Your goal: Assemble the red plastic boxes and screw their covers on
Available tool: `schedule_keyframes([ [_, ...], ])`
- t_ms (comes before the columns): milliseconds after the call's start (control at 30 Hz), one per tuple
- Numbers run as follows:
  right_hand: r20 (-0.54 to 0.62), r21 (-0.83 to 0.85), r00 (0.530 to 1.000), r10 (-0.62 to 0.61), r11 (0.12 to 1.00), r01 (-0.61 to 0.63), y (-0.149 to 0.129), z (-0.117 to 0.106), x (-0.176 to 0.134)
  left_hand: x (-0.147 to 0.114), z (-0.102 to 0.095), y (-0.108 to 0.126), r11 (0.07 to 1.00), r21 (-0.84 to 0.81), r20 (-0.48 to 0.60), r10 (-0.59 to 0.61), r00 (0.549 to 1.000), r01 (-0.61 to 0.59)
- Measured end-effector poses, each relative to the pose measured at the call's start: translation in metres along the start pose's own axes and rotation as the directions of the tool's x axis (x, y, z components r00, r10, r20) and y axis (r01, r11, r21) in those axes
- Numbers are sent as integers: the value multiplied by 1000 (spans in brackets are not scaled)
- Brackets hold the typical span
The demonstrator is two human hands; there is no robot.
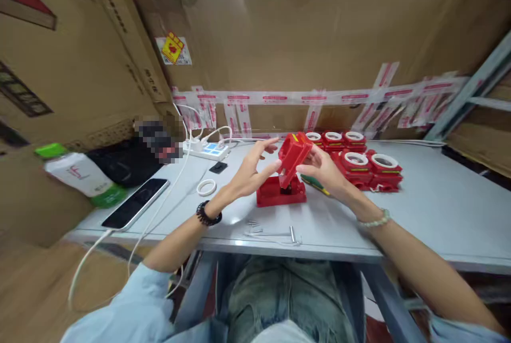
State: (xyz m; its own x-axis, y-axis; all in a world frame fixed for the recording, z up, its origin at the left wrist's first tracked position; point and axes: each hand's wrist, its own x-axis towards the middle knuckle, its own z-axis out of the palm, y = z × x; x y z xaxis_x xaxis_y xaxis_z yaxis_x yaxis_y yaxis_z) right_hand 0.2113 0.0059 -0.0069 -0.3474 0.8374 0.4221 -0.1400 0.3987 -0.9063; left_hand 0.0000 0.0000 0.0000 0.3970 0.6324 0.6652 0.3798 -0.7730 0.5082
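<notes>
A red box-like housing [294, 152] with a yellow strip is held tilted in my right hand [324, 170], whose fingers and thumb grip its right side. Just left of it is my left hand [253, 168], fingers spread and thumb tip close to the housing; whether the thumb touches it I cannot tell. Directly below, a red base [279, 194] with a dark piece in its middle lies on the table. A green and yellow tool handle [313, 183] shows partly behind my right hand. In front of the base lie several small screws [254, 226] and a metal hex key [275, 234].
Several red housings with white rings [369, 170] stand at the right back. To the left are a white ring [206, 187], a small black square [218, 167], a power strip [207, 148], a phone [136, 204] on a cable, and a bottle [80, 175]. Cardboard [279, 39] walls the back.
</notes>
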Motion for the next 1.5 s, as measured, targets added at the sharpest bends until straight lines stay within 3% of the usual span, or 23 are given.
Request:
schedule_keyframes([
  [133, -21, -17, 1000, 6, 1000, -7, -4, 1, -1, -38, -55, 17, 978, 204, -95, -19, 995, 38],
  [200, -24, -29, 1000, 8, 1000, -9, -7, 2, -1, -68, -92, 15, 911, 380, -278, -54, 959, 162],
  [267, -13, -40, 1000, 11, 999, -12, -9, 3, -2, -104, -131, 5, 761, 533, -459, -105, 882, 368],
  [367, 3, -41, 1000, 14, 999, -14, -11, 4, -2, -161, -175, -18, 352, 716, -493, -358, 793, 603],
  [433, 2, -39, 1000, 20, 999, -20, -10, 4, -2, -191, -188, -31, 215, 767, -415, -552, 723, 605],
  [500, -4, -45, 1000, 25, 999, -25, -8, 3, -1, -211, -193, -40, 207, 772, -361, -635, 683, 600],
  [600, -16, -62, 1000, 12, 998, -13, -5, 1, 0, -220, -193, -46, 243, 742, -400, -588, 703, 624],
  [700, -21, -72, 1000, -6, 997, 5, -4, 0, 1, -213, -196, -52, 273, 712, -454, -523, 721, 647],
  [833, -28, -83, 999, -22, 996, 19, -3, -2, 2, -201, -205, -68, 336, 701, -398, -548, 736, 629],
  [1100, -75, -90, 997, -24, 996, 17, -3, -6, 2, -197, -216, -97, 290, 729, -338, -635, 695, 620],
  [1267, -66, -97, 998, -19, 995, 12, -3, -5, 1, -195, -219, -92, 288, 726, -341, -638, 690, 624],
  [1500, -78, -109, 997, -1, 994, -8, -7, -4, 1, -215, -225, -56, 313, 668, -403, -610, 682, 675],
])
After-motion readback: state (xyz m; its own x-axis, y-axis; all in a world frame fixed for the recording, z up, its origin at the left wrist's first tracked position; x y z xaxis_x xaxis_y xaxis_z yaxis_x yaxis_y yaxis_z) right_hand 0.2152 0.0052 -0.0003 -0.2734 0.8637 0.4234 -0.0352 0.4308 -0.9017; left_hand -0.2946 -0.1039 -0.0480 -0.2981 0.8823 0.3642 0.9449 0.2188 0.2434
